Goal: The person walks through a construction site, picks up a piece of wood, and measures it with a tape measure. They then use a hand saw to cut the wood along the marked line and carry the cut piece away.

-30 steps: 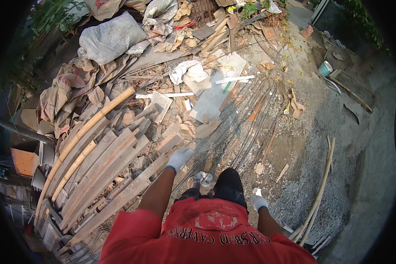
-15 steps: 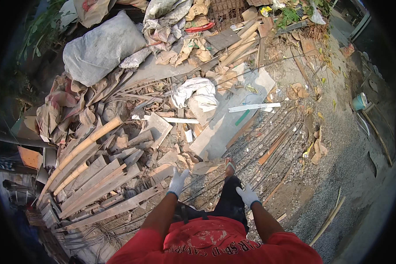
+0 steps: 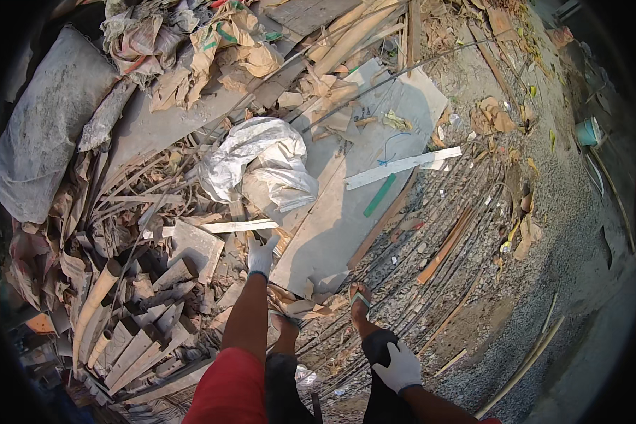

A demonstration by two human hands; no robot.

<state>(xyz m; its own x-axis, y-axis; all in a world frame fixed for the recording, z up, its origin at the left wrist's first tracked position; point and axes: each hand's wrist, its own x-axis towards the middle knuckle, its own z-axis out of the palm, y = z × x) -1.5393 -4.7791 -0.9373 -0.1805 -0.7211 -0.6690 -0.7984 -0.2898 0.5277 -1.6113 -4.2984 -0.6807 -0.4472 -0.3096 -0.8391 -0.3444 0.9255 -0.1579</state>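
The gloved left hand [image 3: 261, 255] reaches out, fingers spread and empty, just short of a pale wooden slat [image 3: 212, 227]. The right hand [image 3: 398, 367] hangs loosely curled at the thigh, holding nothing. Nothing is lifted yet; the scrap pile [image 3: 141, 311] lies unsorted.

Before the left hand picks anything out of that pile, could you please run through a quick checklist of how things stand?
1. Left hand gloved: ok, white glove on.
2. Left hand free: ok, its fingers are spread above the thin white strip and hold nothing.
3. Right hand free: ok, gloved, hanging empty by the leg.
4. Footing: not ok, both feet in open sandals stand on loose steel rods and scraps.
5. Strip free to lift: cannot tell, its left end runs in among the debris.
6. Grey board stable: cannot tell.
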